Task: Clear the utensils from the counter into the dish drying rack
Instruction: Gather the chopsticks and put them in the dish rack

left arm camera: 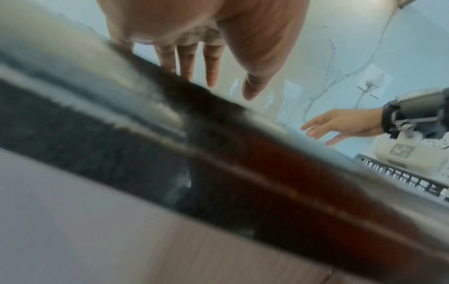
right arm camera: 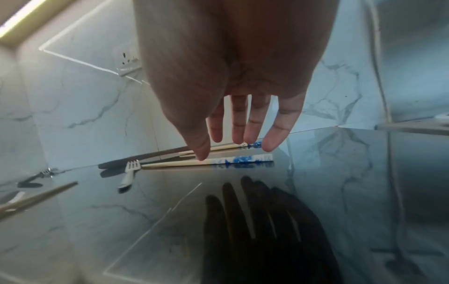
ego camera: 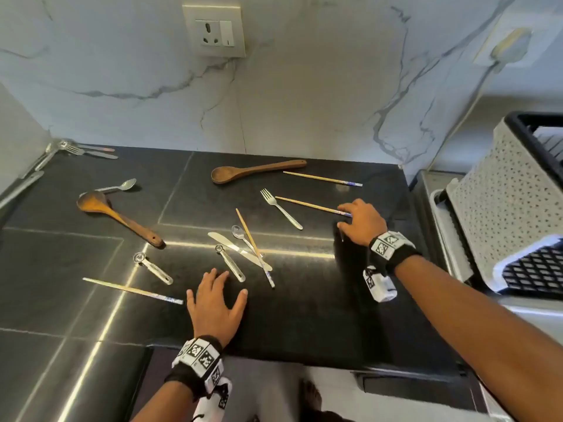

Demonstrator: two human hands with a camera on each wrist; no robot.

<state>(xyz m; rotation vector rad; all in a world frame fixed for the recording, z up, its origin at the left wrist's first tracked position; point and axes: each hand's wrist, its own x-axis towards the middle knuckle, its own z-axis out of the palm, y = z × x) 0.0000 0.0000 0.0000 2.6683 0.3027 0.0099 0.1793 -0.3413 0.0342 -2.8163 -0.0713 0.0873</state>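
Hands (ego camera: 217, 303) (ego camera: 362, 222) both spread, holding nothing | glossy black counter (ego camera: 304, 300) | marble wall (ego camera: 304, 102), socket (ego camera: 214, 31)

A white socket plate (ego camera: 214, 31) is set into the marble wall (ego camera: 304, 95). A second plug (ego camera: 508, 47), with its cable, is mounted further right.

Scattered utensils (ego camera: 240, 242) flat on black counter (ego camera: 304, 300)

Utensils (ego camera: 243, 248) on counter (ego camera: 304, 315); rack (ego camera: 502, 202) at right end.
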